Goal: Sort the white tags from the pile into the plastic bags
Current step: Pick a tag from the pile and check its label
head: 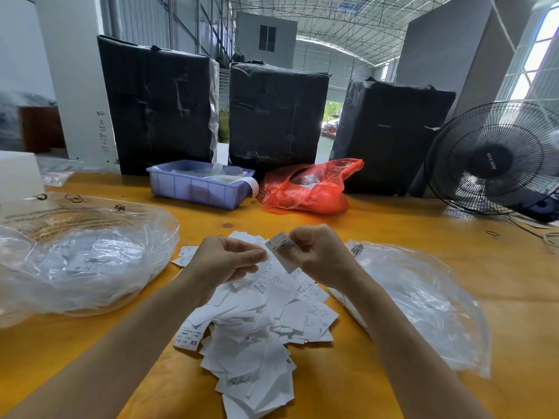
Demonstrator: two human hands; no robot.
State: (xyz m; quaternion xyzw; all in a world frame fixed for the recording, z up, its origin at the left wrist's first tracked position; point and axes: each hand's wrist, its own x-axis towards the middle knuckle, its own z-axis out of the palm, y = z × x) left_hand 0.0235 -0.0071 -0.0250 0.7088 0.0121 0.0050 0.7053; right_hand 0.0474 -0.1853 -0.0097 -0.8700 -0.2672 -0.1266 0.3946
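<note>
A pile of white tags [257,322] lies on the yellow table [423,225] in front of me. My right hand [317,252] pinches a white tag marked L [279,243] above the pile's far end. My left hand [223,261] hovers just left of that tag with fingers curled, fingertips near its edge; whether they touch it is unclear. A clear plastic bag [78,261] holding tags lies to the left. A second clear plastic bag [423,303] with tags lies to the right.
A purple plastic bin [196,186] and a red plastic bag [308,189] sit behind the pile. Three black-wrapped boxes [275,116] stand along the table's back. A black fan [496,158] stands at the right, with rubber bands near it.
</note>
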